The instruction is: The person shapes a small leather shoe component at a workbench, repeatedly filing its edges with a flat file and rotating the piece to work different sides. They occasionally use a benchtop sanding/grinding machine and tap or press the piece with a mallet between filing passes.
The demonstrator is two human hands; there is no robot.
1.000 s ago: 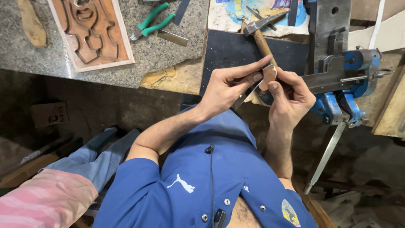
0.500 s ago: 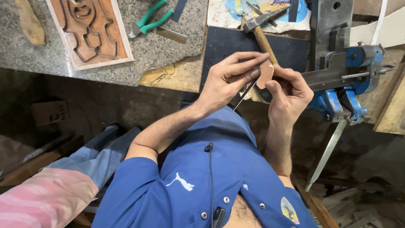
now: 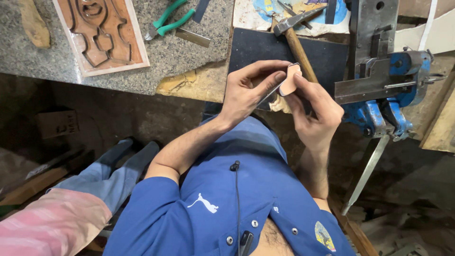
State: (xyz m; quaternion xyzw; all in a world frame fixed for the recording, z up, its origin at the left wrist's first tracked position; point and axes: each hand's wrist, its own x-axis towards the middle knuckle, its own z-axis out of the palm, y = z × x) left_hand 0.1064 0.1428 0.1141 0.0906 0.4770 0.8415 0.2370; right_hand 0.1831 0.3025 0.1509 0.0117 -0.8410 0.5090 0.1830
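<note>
My right hand (image 3: pixel 315 111) pinches a small flat copper-coloured metal piece (image 3: pixel 290 79) between thumb and fingers, held upright in front of the bench. My left hand (image 3: pixel 247 90) grips a thin metal file (image 3: pixel 268 98) whose tip lies against the lower edge of the piece; the index finger reaches over to the piece's top. Both hands hover just in front of a black mat (image 3: pixel 265 47) on the bench. A hammer with a wooden handle (image 3: pixel 297 40) lies on that mat right behind the hands.
A blue bench vise (image 3: pixel 393 95) clamping steel bars stands at the right. On the granite bench top (image 3: pixel 189 52) lie a carved wooden ornament panel (image 3: pixel 102 33), green-handled pliers (image 3: pixel 168 21) and a small metal strip (image 3: pixel 192 37). My knees and dirt floor are below.
Both hands rose slightly and shifted left. The left index finger moved up over the top of the copper piece, and the piece now stands more upright.
</note>
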